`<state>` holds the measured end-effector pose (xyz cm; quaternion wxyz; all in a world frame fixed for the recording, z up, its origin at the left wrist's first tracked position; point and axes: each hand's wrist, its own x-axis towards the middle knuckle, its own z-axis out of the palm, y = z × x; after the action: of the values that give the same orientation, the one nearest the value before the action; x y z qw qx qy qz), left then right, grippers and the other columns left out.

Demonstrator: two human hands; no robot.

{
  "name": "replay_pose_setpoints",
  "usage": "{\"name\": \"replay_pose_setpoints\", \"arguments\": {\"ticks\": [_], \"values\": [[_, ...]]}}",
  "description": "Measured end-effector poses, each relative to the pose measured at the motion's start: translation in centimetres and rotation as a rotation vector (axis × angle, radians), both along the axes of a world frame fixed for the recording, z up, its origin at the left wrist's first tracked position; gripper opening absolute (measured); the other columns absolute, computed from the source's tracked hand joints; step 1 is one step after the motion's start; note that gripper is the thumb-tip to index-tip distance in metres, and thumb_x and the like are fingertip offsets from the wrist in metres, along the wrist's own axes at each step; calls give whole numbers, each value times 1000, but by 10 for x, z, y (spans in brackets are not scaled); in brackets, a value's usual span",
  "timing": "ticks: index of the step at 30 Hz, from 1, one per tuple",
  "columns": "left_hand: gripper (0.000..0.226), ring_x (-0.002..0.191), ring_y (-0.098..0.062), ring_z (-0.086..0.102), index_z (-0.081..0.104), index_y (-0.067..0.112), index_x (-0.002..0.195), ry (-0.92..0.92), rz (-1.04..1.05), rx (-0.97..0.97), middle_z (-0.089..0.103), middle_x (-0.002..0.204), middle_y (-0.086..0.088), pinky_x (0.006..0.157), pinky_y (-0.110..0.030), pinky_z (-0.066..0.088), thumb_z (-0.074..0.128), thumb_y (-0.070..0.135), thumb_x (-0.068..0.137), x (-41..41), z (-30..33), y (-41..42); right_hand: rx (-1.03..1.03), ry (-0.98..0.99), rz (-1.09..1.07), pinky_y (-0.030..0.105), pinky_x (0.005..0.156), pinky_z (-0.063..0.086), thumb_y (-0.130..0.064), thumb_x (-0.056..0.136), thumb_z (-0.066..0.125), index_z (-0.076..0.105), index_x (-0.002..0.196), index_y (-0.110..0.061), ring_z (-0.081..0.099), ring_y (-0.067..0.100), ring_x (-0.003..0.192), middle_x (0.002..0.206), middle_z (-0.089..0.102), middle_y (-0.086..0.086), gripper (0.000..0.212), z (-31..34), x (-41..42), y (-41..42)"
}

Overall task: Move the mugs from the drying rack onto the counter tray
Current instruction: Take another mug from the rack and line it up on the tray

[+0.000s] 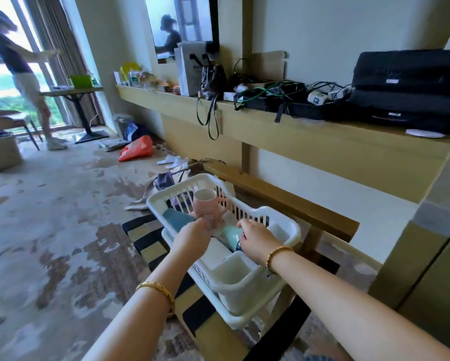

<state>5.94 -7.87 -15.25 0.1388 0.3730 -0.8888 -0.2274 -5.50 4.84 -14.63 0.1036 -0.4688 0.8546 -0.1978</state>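
A white plastic drying rack [283, 217] sits on a striped surface below me. A pink mug [205, 203] stands upright in it, mouth up. My left hand [194, 234] reaches in and grips the pink mug near its base. A blue-grey mug [177, 218] lies on its side to the left of that hand. My right hand [255, 239] curls around a light teal mug [230, 234] lying in the rack's middle. A white cutlery cup [234, 272] fills the rack's near corner. No tray is in view.
A long wooden shelf [309, 142] runs above the rack, loaded with black cases [406, 84], cables and a paper bag [190, 69]. A wooden rail [283, 196] lies just behind the rack. Another person [23, 71] stands by the window at far left. Bags and clothes litter the floor.
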Motion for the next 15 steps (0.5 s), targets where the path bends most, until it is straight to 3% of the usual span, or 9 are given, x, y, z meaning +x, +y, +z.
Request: {"name": "replay_pose_setpoints", "arguments": {"ticks": [6,10,15], "values": [[36,112,-20,54,53,18,126,-159,-77,-27,57,126,-4,81,-28,45,50,28,91,-12,-17,-12,255,11,-72,38,101,41,-12,95,42,39,135,-11,47,28,121,136,43,12,40,-12,-20,-21],[33,94,-17,55,58,18,114,-235,-134,20,60,116,-3,72,-26,46,52,34,87,-30,-22,-11,385,34,-77,33,89,45,-13,94,44,48,125,-6,55,27,108,127,48,13,32,-9,-28,-29],[48,119,-24,50,44,17,135,-280,-255,143,51,134,-7,96,-31,42,55,26,89,-56,-20,-3,518,145,24,34,79,47,-23,91,51,57,112,-8,58,25,91,104,59,9,27,0,-29,-30]]}}
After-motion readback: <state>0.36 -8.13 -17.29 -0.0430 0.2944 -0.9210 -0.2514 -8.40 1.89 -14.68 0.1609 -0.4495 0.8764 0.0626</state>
